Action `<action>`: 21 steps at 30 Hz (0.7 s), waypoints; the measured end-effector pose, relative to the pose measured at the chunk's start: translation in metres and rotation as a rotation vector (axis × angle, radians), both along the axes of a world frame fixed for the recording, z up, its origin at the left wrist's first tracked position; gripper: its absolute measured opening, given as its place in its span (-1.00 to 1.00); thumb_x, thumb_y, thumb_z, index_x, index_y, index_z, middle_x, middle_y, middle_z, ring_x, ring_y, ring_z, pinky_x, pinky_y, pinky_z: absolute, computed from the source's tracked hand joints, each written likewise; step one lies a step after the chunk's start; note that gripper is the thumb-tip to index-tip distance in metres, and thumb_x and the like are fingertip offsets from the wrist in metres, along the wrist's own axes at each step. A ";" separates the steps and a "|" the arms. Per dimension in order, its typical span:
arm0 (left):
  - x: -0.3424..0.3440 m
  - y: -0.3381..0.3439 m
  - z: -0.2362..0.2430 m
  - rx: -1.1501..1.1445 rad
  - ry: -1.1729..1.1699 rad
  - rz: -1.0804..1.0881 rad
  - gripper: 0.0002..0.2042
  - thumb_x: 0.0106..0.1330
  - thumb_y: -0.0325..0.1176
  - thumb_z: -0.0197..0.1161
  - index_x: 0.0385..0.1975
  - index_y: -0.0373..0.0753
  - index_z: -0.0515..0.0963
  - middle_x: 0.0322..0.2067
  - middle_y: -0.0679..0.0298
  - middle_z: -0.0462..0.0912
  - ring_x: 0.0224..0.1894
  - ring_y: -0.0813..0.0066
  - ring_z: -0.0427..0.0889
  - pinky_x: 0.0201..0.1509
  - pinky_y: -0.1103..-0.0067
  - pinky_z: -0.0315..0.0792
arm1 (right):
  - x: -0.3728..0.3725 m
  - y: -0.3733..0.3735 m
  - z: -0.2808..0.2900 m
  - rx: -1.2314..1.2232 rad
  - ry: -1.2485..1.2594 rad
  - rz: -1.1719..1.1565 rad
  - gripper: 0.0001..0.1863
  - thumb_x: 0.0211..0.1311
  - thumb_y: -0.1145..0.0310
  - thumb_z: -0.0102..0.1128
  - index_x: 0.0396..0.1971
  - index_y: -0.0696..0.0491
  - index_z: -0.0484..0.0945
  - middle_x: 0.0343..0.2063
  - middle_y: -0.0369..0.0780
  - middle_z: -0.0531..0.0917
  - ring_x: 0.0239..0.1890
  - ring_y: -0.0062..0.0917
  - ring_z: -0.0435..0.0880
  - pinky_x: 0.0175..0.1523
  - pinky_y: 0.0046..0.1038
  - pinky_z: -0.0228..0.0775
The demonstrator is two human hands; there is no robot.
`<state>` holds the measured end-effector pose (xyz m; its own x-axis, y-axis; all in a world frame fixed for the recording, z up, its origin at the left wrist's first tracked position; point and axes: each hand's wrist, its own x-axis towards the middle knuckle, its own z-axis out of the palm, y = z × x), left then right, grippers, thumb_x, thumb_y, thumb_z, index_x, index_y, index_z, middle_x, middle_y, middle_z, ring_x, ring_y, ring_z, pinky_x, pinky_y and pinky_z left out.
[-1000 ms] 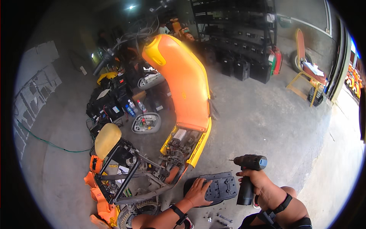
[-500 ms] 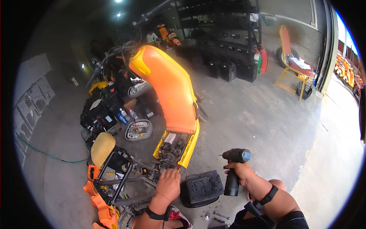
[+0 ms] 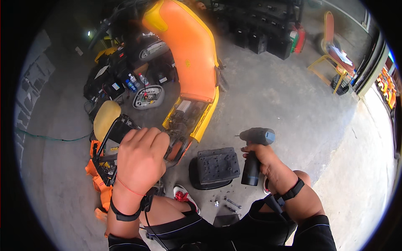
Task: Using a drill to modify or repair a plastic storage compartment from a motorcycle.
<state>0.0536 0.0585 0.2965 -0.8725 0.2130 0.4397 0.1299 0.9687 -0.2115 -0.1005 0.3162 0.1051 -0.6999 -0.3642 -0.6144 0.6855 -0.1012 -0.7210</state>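
Note:
My right hand (image 3: 266, 157) grips a black cordless drill (image 3: 251, 169) by its handle, the thin bit pointing left above the floor. My left hand (image 3: 142, 154) is raised with its back up and its fingers curled. Whatever lies under those fingers is hidden. Past it stands an orange and yellow scooter (image 3: 190, 54), its rear bay (image 3: 180, 119) uncovered with wiring and metal parts showing. A black box with a pitted top (image 3: 217, 165) rests on a dark base between my hands, touched by neither.
A yellow cushion (image 3: 106, 121) on a black frame and orange body panels (image 3: 98, 184) lie at left. Small tools (image 3: 232, 203) are on the floor near my feet. Farther off are a grey tray of parts (image 3: 148, 97), bottles (image 3: 132, 83) and a chair (image 3: 331, 50).
My left hand has come up and back from beside the scooter's rear, toward me and to the left. The drill stays in my right hand. The view has tipped downward.

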 end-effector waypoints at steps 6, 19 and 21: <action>0.003 0.000 0.001 0.047 0.054 -0.095 -0.83 -0.08 -0.58 0.24 -0.48 -0.24 0.45 -0.42 0.20 0.56 -0.38 0.15 0.59 -0.27 0.35 0.41 | 0.000 0.002 -0.008 0.019 0.009 -0.017 -0.71 0.10 0.59 0.33 -0.19 0.00 0.51 -0.31 -0.21 0.62 -0.35 -0.36 0.69 -0.32 -0.29 0.54; 0.068 0.035 0.072 -0.055 0.225 -0.184 -0.87 0.09 -0.54 0.15 -0.37 -0.31 0.39 -0.36 0.11 0.55 -0.40 0.19 0.55 -0.33 0.28 0.40 | 0.001 -0.006 -0.013 -0.002 0.003 -0.004 -0.70 0.10 0.61 0.34 -0.17 0.02 0.55 -0.35 -0.21 0.62 -0.40 -0.38 0.68 -0.28 -0.33 0.58; 0.097 0.023 0.075 -0.001 0.192 -0.137 -0.89 0.18 -0.51 0.11 -0.32 -0.29 0.37 -0.37 0.09 0.51 -0.43 0.21 0.52 -0.35 0.26 0.40 | 0.001 -0.002 -0.014 -0.029 -0.011 -0.016 -0.70 0.09 0.61 0.33 -0.18 0.03 0.55 -0.35 -0.21 0.62 -0.39 -0.37 0.68 -0.28 -0.34 0.57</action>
<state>0.1507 0.0814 0.3713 -0.7355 0.3242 0.5949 0.2175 0.9446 -0.2458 -0.0996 0.3138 0.0912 -0.6993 -0.3711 -0.6109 0.6912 -0.1333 -0.7103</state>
